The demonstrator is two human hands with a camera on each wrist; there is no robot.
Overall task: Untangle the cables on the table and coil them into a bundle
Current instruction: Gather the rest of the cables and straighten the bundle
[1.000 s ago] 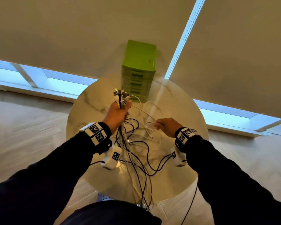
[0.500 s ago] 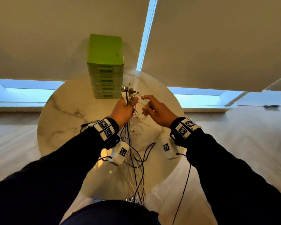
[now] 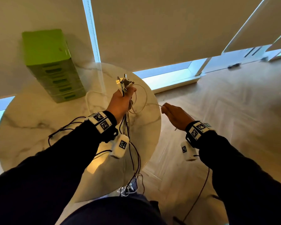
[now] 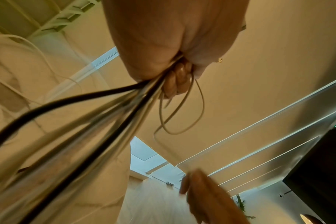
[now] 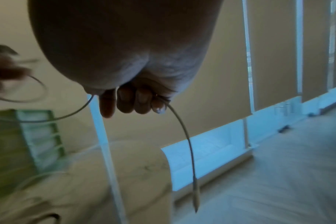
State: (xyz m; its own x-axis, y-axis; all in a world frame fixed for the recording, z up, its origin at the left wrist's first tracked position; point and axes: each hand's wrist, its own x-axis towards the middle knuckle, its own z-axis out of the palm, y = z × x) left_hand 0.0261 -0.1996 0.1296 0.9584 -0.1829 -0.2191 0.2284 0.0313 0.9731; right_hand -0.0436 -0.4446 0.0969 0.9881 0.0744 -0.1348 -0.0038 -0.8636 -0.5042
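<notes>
Your left hand (image 3: pixel 120 103) squeezes the bunch of cables (image 3: pixel 128 132) in the middle of the frame, above the table (image 3: pixel 39 119). Your right hand (image 3: pixel 177 116), at middle right, curls round one white cable (image 5: pixel 184 131). Pull it out slowly, so its loop slides free without knotting.

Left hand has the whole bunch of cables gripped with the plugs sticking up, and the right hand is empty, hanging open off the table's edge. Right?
Not quite. The right hand is not empty: its fingers curl round one thin pale cable, whose free end hangs below, as the right wrist view shows. The left hand does grip the bunch of cables, plugs up.
</notes>
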